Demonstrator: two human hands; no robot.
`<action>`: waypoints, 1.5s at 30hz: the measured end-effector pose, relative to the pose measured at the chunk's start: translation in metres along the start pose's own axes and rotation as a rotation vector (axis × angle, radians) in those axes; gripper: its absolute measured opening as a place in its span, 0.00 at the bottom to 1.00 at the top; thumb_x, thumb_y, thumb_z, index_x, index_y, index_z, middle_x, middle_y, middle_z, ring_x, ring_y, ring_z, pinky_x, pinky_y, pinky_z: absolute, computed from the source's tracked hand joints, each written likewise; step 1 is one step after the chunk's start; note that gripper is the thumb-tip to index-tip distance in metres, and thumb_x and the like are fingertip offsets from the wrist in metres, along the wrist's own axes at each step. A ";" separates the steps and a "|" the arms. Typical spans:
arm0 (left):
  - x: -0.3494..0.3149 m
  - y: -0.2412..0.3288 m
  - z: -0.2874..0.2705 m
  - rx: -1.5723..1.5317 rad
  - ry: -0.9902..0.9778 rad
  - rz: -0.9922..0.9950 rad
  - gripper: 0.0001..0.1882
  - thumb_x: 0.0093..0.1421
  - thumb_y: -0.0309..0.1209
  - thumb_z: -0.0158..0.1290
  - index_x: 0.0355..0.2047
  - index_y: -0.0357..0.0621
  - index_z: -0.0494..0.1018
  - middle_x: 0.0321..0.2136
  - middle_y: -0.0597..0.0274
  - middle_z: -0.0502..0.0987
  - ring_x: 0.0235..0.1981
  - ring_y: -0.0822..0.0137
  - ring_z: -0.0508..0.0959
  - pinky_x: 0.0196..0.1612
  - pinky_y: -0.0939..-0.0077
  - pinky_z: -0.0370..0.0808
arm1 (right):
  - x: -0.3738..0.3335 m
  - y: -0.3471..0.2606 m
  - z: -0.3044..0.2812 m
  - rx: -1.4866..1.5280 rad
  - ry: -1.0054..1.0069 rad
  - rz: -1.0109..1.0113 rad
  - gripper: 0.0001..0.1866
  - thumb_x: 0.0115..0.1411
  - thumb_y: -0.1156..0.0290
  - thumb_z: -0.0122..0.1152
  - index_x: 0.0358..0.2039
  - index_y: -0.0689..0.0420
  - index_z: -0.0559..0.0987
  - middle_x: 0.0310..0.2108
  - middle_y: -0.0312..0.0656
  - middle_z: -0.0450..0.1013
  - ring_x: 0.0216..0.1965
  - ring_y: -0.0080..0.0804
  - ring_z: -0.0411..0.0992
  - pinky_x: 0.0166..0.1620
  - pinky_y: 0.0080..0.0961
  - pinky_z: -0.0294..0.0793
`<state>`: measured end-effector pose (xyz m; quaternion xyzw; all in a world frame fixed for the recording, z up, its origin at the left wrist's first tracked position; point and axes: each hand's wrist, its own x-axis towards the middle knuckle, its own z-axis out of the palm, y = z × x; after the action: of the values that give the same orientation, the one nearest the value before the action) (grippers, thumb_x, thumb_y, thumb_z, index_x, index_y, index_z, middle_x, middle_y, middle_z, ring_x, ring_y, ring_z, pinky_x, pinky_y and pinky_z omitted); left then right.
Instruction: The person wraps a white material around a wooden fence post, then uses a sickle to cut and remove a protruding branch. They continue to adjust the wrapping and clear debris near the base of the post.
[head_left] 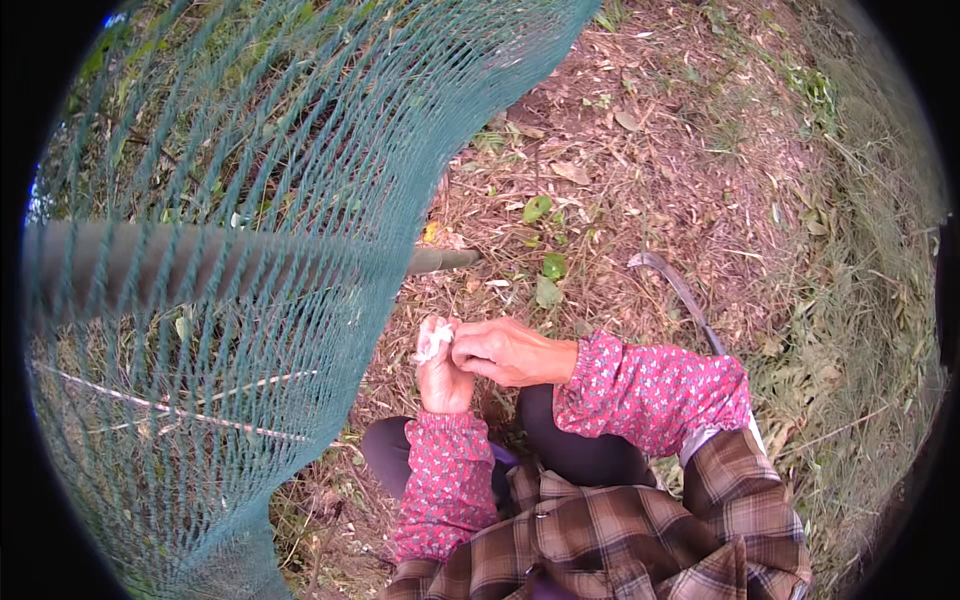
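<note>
Both hands meet in front of my knees, just right of a green net (pixel 400 200). A small crumpled white piece (pixel 433 341), perhaps string or soft plastic, sits in my left hand (pixel 446 385), whose fingers are curled around it. My right hand (pixel 515 352) comes in from the right with its fingertips pinched together against the left hand's fingers. Whatever lies between those fingertips is hidden. On the ground to the right rests a sickle (pixel 672 278) with a curved blade, its lower end covered by my right sleeve.
The net hangs along the whole left side, with a thick pole (pixel 200 265) slanting behind it and its end (pixel 445 260) on the ground. Dry leaves and straw (pixel 620 150) cover the soil. Small green plants (pixel 550 265) grow ahead of my hands; cut grass (pixel 870 250) lies at right.
</note>
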<state>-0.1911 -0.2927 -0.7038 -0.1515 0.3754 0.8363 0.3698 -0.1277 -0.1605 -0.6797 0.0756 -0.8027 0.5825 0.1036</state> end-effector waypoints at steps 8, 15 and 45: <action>-0.020 0.035 -0.003 0.404 0.055 0.379 0.06 0.57 0.26 0.53 0.34 0.40 0.70 0.28 0.67 0.72 0.24 0.77 0.69 0.27 0.83 0.66 | 0.051 0.026 -0.017 0.621 0.248 0.383 0.07 0.56 0.73 0.58 0.32 0.64 0.77 0.21 0.33 0.72 0.21 0.15 0.68 0.25 0.16 0.68; -0.031 0.029 0.034 0.078 -0.021 0.147 0.10 0.55 0.24 0.55 0.37 0.43 0.67 0.29 0.69 0.70 0.27 0.76 0.69 0.31 0.82 0.66 | 0.046 -0.021 -0.036 0.436 -0.001 0.190 0.09 0.52 0.76 0.61 0.34 0.63 0.76 0.31 0.38 0.72 0.30 0.21 0.70 0.34 0.22 0.71; -0.105 0.072 0.103 0.984 -0.585 1.013 0.15 0.51 0.38 0.59 0.30 0.43 0.67 0.23 0.63 0.69 0.21 0.67 0.69 0.28 0.68 0.66 | 0.011 -0.117 -0.051 0.244 0.374 -0.607 0.07 0.53 0.78 0.53 0.21 0.69 0.72 0.22 0.48 0.67 0.18 0.36 0.65 0.22 0.30 0.63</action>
<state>-0.1702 -0.3014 -0.5411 0.4492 0.6151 0.6461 0.0504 -0.1056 -0.1478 -0.5542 0.2142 -0.6357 0.6205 0.4062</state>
